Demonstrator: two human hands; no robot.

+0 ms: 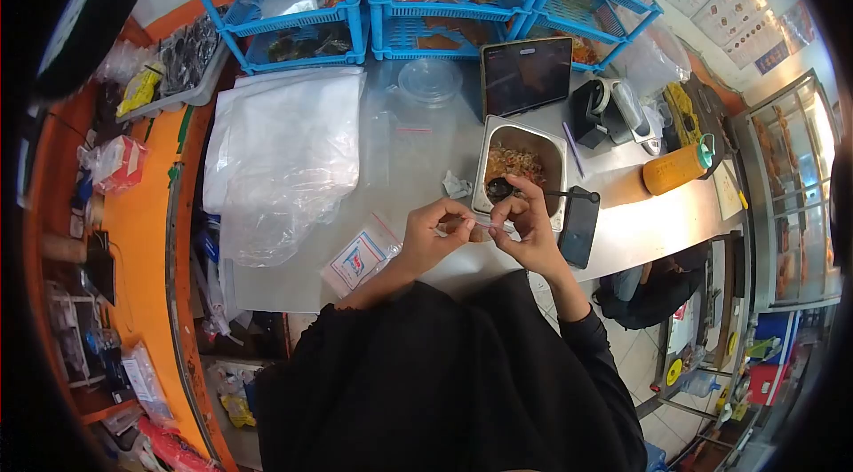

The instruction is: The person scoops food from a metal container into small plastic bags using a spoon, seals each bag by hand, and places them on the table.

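Note:
My left hand [435, 237] and my right hand [528, 230] are close together over the front of the metal table. Both pinch a small clear plastic bag [481, 227] between thumb and fingers, one at each side; its lower part is hard to make out. Just beyond my right hand stands a steel food pan [556, 145] with a chopped brownish food [515, 165] in it. A black spoon [499, 188] lies over the pan, its handle passing behind my right fingers. Left of my left hand lies a printed zip bag [359, 261].
A stack of clear plastic bags [284, 143] covers the table's left side. Blue racks [444, 53] line the back, near a round clear lid [430, 81] and a tablet [526, 77]. A phone [579, 228], a pen [573, 150] and an orange bottle [677, 168] are on the right. Someone [653, 290] is low behind the table's right edge.

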